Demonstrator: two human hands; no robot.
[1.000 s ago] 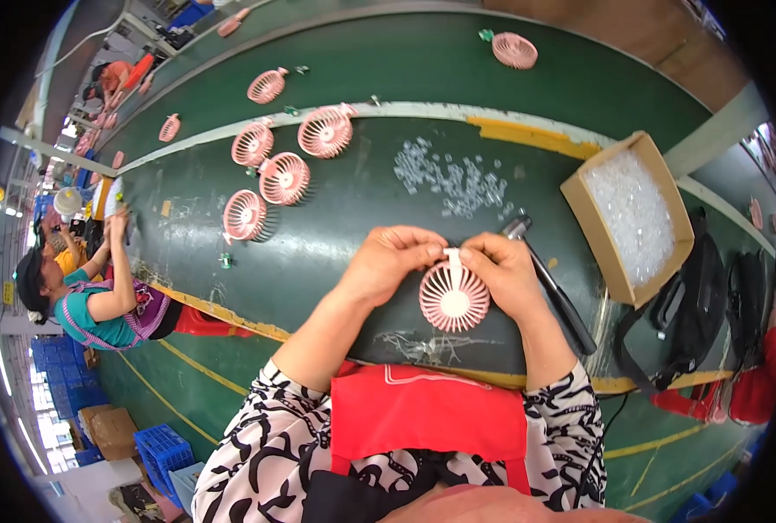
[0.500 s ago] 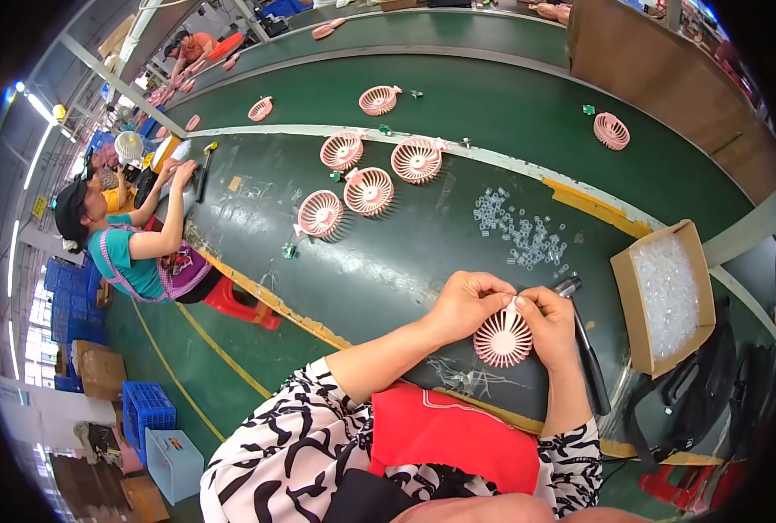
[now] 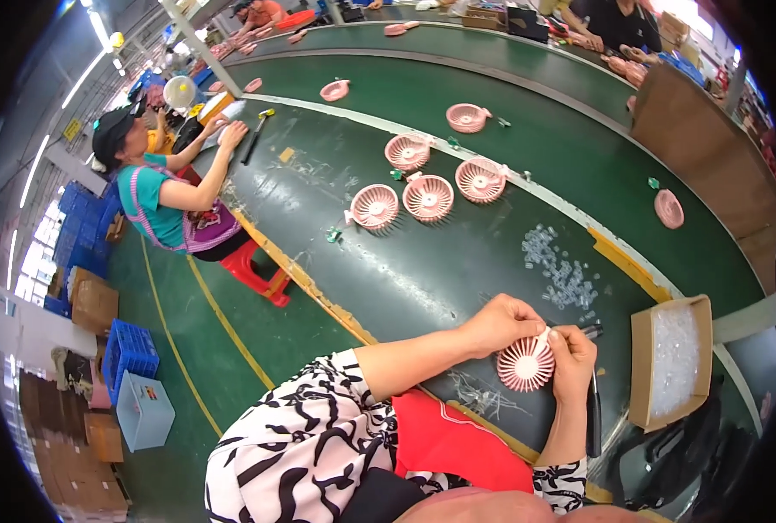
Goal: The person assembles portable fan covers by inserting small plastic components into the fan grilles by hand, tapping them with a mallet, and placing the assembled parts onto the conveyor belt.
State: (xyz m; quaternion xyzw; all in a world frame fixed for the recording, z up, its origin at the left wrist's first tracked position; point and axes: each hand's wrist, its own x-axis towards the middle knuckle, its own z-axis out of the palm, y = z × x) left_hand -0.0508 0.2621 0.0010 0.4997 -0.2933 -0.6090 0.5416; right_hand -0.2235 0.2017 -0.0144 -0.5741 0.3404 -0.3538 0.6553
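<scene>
My left hand and my right hand pinch the small tab at the top of a round pink slatted fan cover. Their fingertips meet around that tab, hiding what lies between them. The cover hangs below the fingers, its slatted face upward, over the dark worktable. Beside my right hand lies a hammer with a black handle, its head partly hidden behind the fingers. A scatter of small clear plastic pieces lies beyond my hands.
Several pink fan covers and green circuit boards sit farther along the table. A cardboard box of clear pieces stands at right. More covers lie on the green conveyor. A co-worker sits at left near another hammer.
The view has turned, so table, box and covers appear shifted rightward, with the right side lower. Both hands keep their pinch on the fan cover's tab.
</scene>
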